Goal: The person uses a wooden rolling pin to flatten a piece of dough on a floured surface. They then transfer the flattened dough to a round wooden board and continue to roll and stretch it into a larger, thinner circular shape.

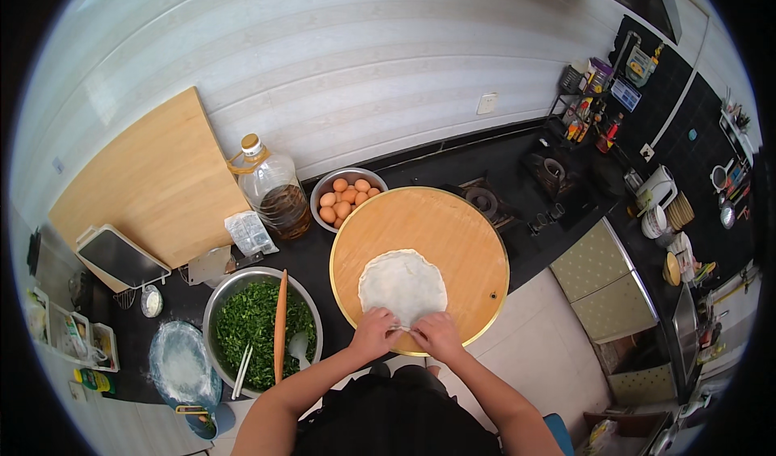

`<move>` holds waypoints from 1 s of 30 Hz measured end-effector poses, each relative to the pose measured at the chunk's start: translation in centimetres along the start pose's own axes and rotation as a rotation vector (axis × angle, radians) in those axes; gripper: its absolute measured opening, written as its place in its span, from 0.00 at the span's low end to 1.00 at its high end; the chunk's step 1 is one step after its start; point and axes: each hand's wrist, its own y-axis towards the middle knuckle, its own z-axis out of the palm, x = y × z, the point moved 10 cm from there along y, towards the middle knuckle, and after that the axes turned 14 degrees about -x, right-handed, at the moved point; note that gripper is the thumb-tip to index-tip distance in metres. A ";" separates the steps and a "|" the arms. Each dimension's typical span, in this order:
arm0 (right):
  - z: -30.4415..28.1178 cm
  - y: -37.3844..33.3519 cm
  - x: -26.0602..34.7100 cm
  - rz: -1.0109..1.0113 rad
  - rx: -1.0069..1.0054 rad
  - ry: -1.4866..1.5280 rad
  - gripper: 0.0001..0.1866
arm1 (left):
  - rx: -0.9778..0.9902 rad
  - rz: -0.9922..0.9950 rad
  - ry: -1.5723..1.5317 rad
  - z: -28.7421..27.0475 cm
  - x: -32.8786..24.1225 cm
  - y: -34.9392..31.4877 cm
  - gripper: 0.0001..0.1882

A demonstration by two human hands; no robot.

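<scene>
A pale round of dough (pixel 402 282) lies flat on a round wooden board (pixel 473 250) in front of me. Its outline shows a crimped rim. At its near edge my left hand (pixel 376 334) and my right hand (pixel 436 335) meet, fingertips pinching the dough's border between them. To the left stands a steel bowl (pixel 212 310) of chopped greens (pixel 255 314). A wooden rolling pin (pixel 280 327) rests across that bowl, with white chopsticks (pixel 242 373) and a spoon (pixel 299 347) in it.
Behind the board is a bowl of brown eggs (pixel 343 201), beside a large oil jug (pixel 279 189). A cleaver (pixel 214 266) and a floury blue tray (pixel 184 363) lie left. Gas burners (pixel 482 201) sit right of the board. A large cutting board (pixel 153 185) leans on the wall.
</scene>
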 end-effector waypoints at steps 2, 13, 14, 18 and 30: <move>0.6 -0.3 -0.5 -0.011 0.005 0.019 0.11 | -0.010 0.053 -0.004 0.3 -0.9 0.2 0.07; -1.5 -0.5 -1.8 0.111 -0.039 -0.032 0.11 | -0.005 -0.027 -0.010 1.6 0.3 -0.3 0.08; -1.2 -0.5 -1.9 0.091 -0.041 -0.033 0.11 | -0.004 -0.023 0.002 1.6 0.1 -0.2 0.08; -0.6 -0.2 -2.0 0.040 -0.044 -0.042 0.10 | -0.036 0.071 -0.002 1.6 -1.5 0.5 0.08; -3.0 0.3 -4.0 0.113 -0.035 -0.054 0.14 | -0.020 0.006 0.018 2.6 -0.2 0.3 0.08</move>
